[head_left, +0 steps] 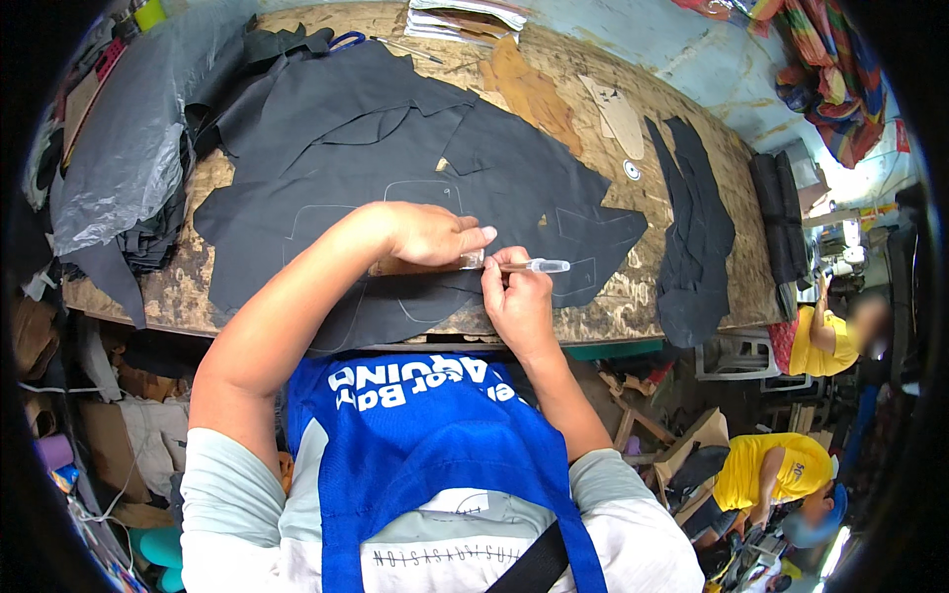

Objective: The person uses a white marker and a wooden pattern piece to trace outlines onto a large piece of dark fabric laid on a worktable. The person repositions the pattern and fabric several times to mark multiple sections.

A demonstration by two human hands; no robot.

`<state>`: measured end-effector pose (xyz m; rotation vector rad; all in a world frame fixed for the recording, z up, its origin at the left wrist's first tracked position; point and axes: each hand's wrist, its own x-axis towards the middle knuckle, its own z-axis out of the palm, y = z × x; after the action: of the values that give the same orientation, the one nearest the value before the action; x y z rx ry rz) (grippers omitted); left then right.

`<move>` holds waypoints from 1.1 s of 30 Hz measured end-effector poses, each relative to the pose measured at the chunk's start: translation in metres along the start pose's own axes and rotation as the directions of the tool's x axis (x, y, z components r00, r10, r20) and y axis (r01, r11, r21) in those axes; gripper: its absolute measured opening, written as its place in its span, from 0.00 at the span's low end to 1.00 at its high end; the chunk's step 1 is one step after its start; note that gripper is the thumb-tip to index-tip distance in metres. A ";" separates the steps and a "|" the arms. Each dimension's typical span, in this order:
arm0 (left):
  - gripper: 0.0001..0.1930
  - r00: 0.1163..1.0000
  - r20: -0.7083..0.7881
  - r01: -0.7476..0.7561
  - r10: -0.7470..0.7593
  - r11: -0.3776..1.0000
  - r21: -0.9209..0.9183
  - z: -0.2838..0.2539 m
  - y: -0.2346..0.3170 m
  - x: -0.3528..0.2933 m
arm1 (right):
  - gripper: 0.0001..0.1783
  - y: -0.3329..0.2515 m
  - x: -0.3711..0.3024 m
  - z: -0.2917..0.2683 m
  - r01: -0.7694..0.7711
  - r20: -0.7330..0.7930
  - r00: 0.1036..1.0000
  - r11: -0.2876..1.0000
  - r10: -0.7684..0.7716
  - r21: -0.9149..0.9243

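A large sheet of black leather-like material (326,128) covers the middle of the wooden table, with pale outlines of pieces drawn on it. My left hand (435,234) lies flat over a brown flat piece (400,267), probably a pattern, pressing it on the black sheet; the fingertips are partly hidden. Just right of it, my right hand (519,296) is closed around a pen (549,265) with a clear, whitish barrel. The pen lies nearly level, its free end pointing right, and its tip is close to the brown piece's edge.
Black strips (694,232) lie at the table's right. Beyond the sheet are a tan scrap (534,89), a pale pattern piece (618,119) and a paper stack (465,20). Plastic-covered material (133,148) sits at left. Two people in yellow shirts (776,469) are at the right.
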<state>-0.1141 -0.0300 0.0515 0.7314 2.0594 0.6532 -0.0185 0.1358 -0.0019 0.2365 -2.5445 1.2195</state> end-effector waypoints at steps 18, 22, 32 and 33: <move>0.35 0.899 -0.416 -0.009 0.139 0.954 0.300 0.138 -0.007 -0.093 | 0.07 -0.018 -0.001 0.054 -0.104 0.166 0.985 0.922 0.044 0.373; 0.36 0.901 -0.411 -0.028 0.138 0.965 0.262 0.136 -0.007 -0.093 | 0.05 -0.021 0.002 0.059 0.062 0.098 0.991 0.964 -0.090 0.259; 0.34 0.898 -0.419 -0.040 0.132 0.975 0.220 0.135 -0.008 -0.094 | 0.07 -0.020 0.000 0.052 -0.054 0.197 0.980 0.948 -0.009 0.313; 0.34 0.898 -0.420 -0.046 0.131 0.977 0.208 0.135 -0.009 -0.095 | 0.07 -0.018 0.000 0.048 -0.094 0.200 0.980 0.926 0.020 0.366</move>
<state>0.0419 -0.0774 0.0266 0.8540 2.5380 0.7236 -0.0229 0.0869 -0.0169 0.3840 -2.4665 1.7833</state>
